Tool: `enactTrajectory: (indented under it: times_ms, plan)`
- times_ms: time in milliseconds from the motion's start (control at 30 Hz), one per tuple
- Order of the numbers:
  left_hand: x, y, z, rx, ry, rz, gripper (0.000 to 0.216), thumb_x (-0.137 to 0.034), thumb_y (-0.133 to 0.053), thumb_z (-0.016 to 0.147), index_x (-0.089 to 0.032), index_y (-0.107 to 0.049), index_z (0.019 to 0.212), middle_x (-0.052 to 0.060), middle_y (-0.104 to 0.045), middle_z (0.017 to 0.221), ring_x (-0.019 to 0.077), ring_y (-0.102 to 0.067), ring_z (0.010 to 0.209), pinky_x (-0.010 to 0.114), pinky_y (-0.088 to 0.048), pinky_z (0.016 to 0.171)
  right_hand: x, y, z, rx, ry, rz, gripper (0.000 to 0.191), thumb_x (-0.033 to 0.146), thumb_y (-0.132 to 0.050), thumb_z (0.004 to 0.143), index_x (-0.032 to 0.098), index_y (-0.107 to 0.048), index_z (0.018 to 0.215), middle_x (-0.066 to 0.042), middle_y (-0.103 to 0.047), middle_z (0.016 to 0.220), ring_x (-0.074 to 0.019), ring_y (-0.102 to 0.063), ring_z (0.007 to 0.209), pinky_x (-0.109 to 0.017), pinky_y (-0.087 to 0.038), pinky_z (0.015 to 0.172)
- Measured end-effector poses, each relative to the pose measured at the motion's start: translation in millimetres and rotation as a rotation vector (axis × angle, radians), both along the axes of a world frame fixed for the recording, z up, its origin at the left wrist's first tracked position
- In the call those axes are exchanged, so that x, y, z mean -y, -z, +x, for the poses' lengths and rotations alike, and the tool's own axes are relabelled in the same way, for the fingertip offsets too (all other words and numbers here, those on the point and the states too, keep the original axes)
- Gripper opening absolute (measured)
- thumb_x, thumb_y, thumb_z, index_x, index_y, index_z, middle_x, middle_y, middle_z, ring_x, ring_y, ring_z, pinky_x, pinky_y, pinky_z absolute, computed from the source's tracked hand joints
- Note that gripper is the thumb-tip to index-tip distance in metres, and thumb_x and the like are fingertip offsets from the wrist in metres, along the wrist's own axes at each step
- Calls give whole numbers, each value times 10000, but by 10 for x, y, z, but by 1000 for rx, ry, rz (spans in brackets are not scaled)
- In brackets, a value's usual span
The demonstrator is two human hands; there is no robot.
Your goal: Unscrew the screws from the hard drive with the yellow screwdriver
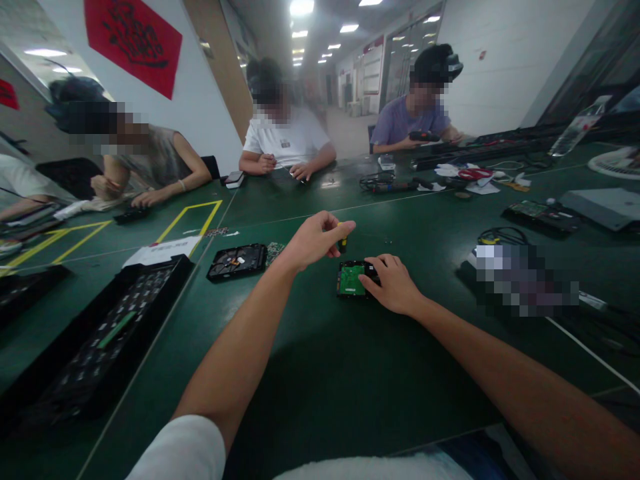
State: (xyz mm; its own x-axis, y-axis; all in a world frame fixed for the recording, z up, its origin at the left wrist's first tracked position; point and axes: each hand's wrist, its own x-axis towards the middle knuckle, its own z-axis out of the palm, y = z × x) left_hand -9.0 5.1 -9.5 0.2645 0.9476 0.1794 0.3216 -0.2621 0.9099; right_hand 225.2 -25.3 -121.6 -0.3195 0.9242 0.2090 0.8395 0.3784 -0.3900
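Observation:
Directly ahead of me a hard drive (pixel 352 280) lies on the green table, its green circuit board facing up. My right hand (pixel 395 283) rests over its right side, fingers wrapped along the edge and thumb on the board. Above the drive's left half, my left hand (pixel 320 239) pinches a yellow and black screwdriver (pixel 343 241) pointing downward. The screwdriver's tip is too small to make out, so I cannot tell whether it touches the drive. Left of my left forearm sits a second hard drive (pixel 237 262), beside a small heap of screws (pixel 275 252).
A long black tray (pixel 165 283) with parts stands at the left, a paper sheet (pixel 163 251) behind it. Cables (pixel 503 236), a circuit board (pixel 540 217) and a grey box (pixel 605 207) lie at the right. Several people work across the table; a bottle (pixel 580 127) stands far right.

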Motion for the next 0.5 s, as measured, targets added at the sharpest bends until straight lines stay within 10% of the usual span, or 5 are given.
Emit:
enactTrajectory:
  times_ms: [500]
  plan:
    - [53, -78, 26, 170, 149, -159, 237, -396, -695, 1009, -160, -682, 990, 61, -758, 974, 95, -702, 585, 203, -556, 529, -13, 19, -3, 24, -1, 24, 558, 583, -492, 1033, 234, -585, 1457, -175, -604, 1367, -366, -540, 1286, -529, -454, 1078]
